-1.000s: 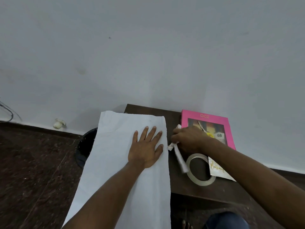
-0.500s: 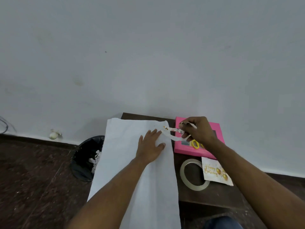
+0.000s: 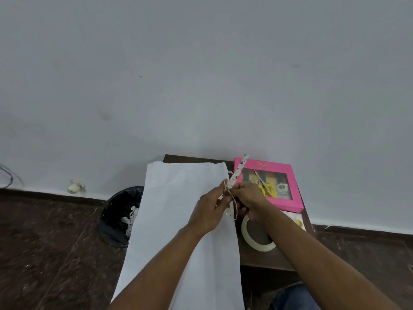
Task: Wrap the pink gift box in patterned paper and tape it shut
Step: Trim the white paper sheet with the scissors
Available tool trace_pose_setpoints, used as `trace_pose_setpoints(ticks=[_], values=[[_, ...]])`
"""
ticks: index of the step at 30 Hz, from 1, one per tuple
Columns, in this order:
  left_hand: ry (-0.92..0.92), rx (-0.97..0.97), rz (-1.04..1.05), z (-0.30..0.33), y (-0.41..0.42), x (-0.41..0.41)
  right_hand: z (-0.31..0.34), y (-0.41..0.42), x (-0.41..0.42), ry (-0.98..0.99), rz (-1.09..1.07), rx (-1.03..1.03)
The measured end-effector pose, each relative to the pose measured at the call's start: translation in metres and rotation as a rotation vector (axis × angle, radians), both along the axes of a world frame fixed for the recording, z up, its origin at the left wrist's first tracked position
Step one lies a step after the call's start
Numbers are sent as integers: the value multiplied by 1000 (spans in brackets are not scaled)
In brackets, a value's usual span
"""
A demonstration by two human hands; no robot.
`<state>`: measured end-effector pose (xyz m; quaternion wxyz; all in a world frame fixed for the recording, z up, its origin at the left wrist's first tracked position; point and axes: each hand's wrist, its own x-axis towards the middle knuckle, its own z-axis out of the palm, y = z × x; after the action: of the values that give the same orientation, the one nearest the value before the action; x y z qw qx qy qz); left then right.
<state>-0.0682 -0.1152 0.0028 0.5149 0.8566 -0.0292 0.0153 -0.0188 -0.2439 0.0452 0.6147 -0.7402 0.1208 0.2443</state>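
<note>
The pink gift box [image 3: 267, 186] lies flat at the far right of the small dark table [image 3: 257, 258], against the wall, unwrapped, with yellow-handled scissors [image 3: 264, 186] resting on its clear window. It looks flat, stiff and light; the window is probably its weak spot, so I would take it by the pink edges with both hands.

The wrapping paper [image 3: 183, 220] lies plain side up on the left of the table and hangs over the near edge. It is thin and limp and would crease or tear easily, so it is best handled by its edges.

Both hands meet at the paper's right edge. The left hand [image 3: 209, 211] and right hand [image 3: 248, 201] each pinch a narrow patterned strip [image 3: 237, 175], whose free end sticks up towards the box. A roll of tape [image 3: 257, 236] sits just near of them.

Half a second ago the left hand lay flat on the paper and the right hand held the strip over the box; now the left has lifted to take the strip, and the scissors are uncovered.
</note>
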Motion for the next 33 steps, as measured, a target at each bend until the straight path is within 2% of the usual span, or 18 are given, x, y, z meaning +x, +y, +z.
trace_pose_setpoints(ticks=[2, 5, 10, 13, 17, 18, 22, 24, 26, 30, 33], values=[[-20, -14, 54, 3, 7, -2, 0, 0, -6, 25, 45, 21], [-28, -18, 134, 7, 13, -2, -2, -6, -11, 63, 145, 174], [14, 187, 302, 10, 18, 1, -5, -9, -21, 148, 253, 412], [32, 275, 267, 14, 21, -5, -6, -8, -26, 38, 257, 373], [62, 329, 138, 13, 18, -9, -10, -3, -26, -137, 92, 220], [86, 275, 132, 13, 19, -10, -11, -1, -26, -175, 70, 175], [259, -217, 103, 23, 17, -17, -15, 5, -28, -232, -50, 91], [315, -388, 130, 27, 14, -23, -17, 6, -29, -291, -67, 11], [339, -501, 206, 27, 13, -25, -20, 7, -33, -416, -27, -52], [378, -663, 338, 27, 15, -20, -30, 4, -36, -712, 192, -176], [391, -637, 375, 28, 18, -14, -33, -3, -38, -693, 349, -105]])
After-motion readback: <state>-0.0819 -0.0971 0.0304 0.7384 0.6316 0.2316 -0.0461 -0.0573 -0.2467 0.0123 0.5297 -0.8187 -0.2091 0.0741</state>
